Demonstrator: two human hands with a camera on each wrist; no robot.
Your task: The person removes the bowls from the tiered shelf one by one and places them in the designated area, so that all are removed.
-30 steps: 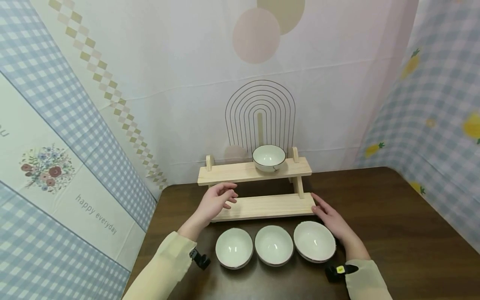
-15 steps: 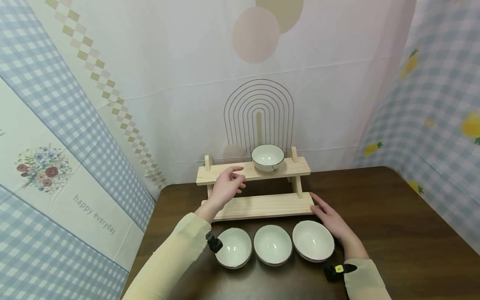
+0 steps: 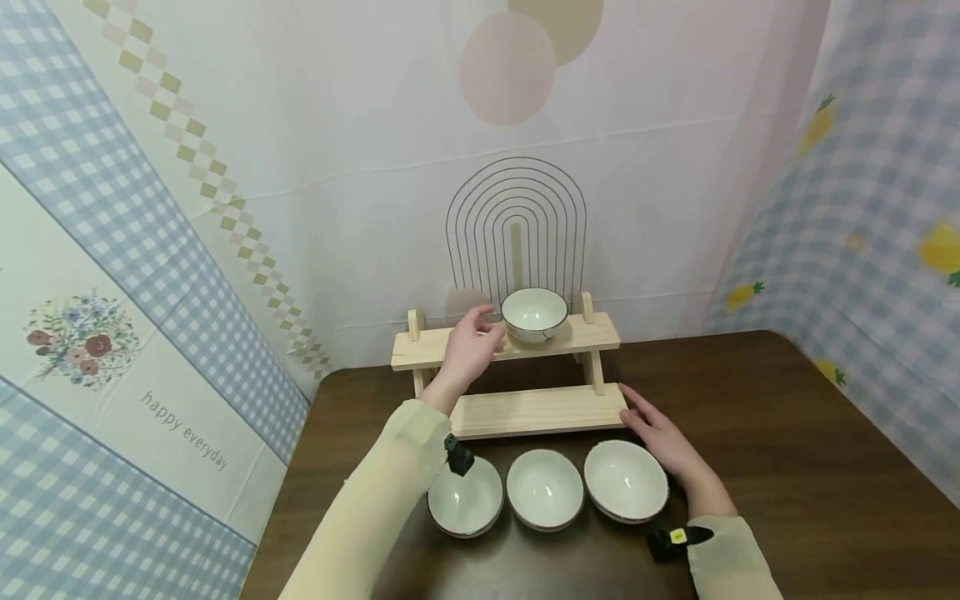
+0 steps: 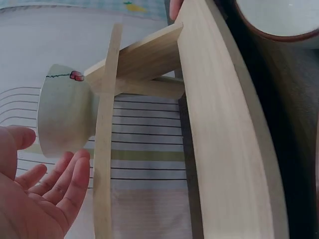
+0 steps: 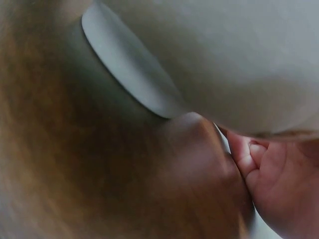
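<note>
My left hand (image 3: 474, 342) reaches over the upper board of a two-tier wooden shelf (image 3: 540, 410), close to the left side of a white bowl (image 3: 535, 312). In the left wrist view the fingers (image 4: 70, 186) and thumb spread around the bowl's side (image 4: 65, 112) and do not grip it; a thin dark line and a small red mark run near its rim. My right hand (image 3: 660, 437) holds the right end of the lower board. The right wrist view is blurred and shows part of the right hand (image 5: 289, 184) beneath a bowl's pale side.
Three white bowls stand in a row before the shelf on the dark wooden table (image 3: 787, 467): a left bowl (image 3: 468, 504), a middle bowl (image 3: 545, 490) and a right bowl (image 3: 626, 482) beside my right wrist. A patterned cloth (image 3: 360, 208) hangs behind.
My left hand has moved up and to the right, from above the lower board to beside the bowl on the upper board. The right hand stays at the shelf's end.
</note>
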